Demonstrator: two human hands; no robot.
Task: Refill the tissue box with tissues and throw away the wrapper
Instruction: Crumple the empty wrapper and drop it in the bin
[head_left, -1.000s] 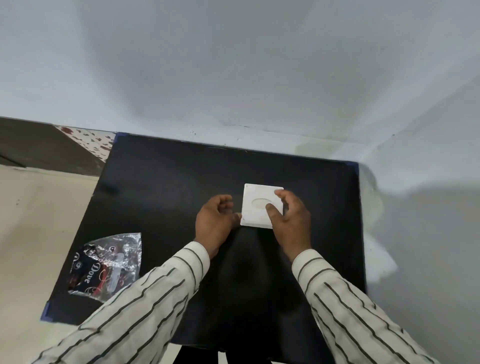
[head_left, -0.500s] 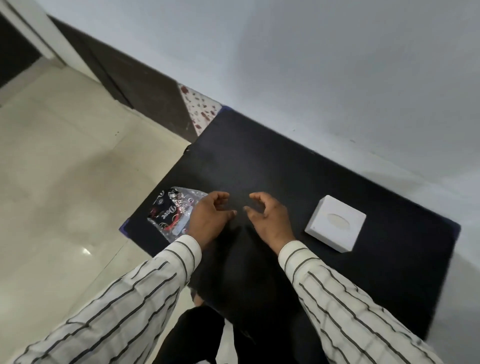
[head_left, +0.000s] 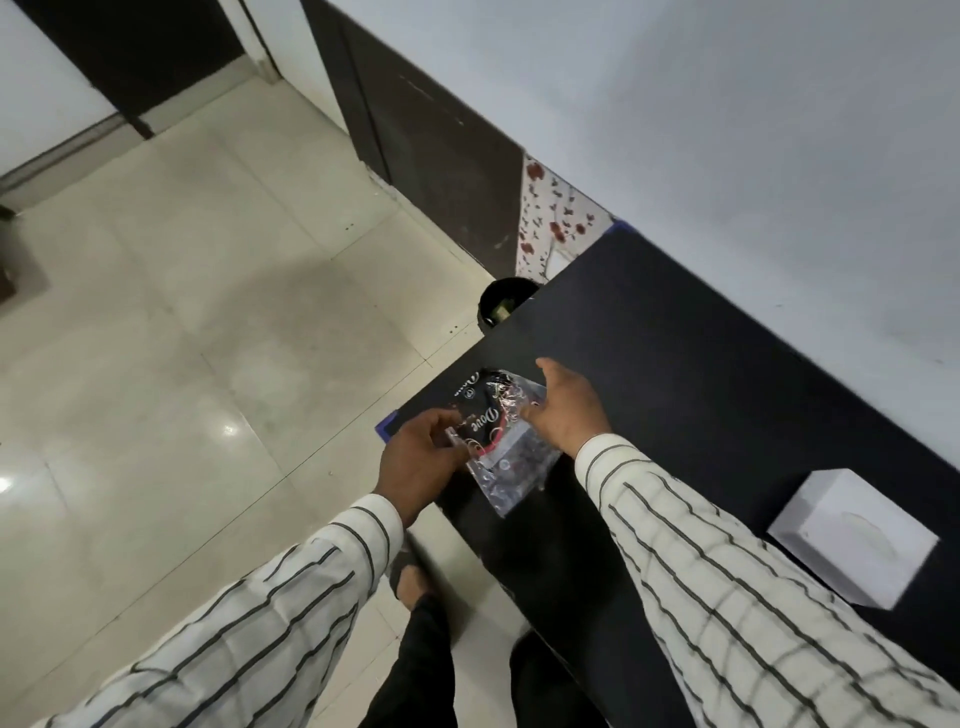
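Note:
The empty clear plastic wrapper (head_left: 506, 457), printed black and red, lies at the near left corner of the black table (head_left: 701, 384). My left hand (head_left: 418, 462) curls its fingers on the wrapper's left edge. My right hand (head_left: 566, 410) rests with fingers spread against the wrapper's right side. The white tissue box (head_left: 852, 540), with an oval slot on top, stands on the table to the right, well apart from both hands.
A round black bin (head_left: 498, 304) stands on the tiled floor (head_left: 208, 338) just beyond the table's left edge. A dark panel and a floral-patterned sheet (head_left: 550, 228) lean against the white wall behind. My foot shows below the table edge.
Both hands left the tissue box and moved left to the wrapper. My view swung left and down, so the box now sits at the right edge.

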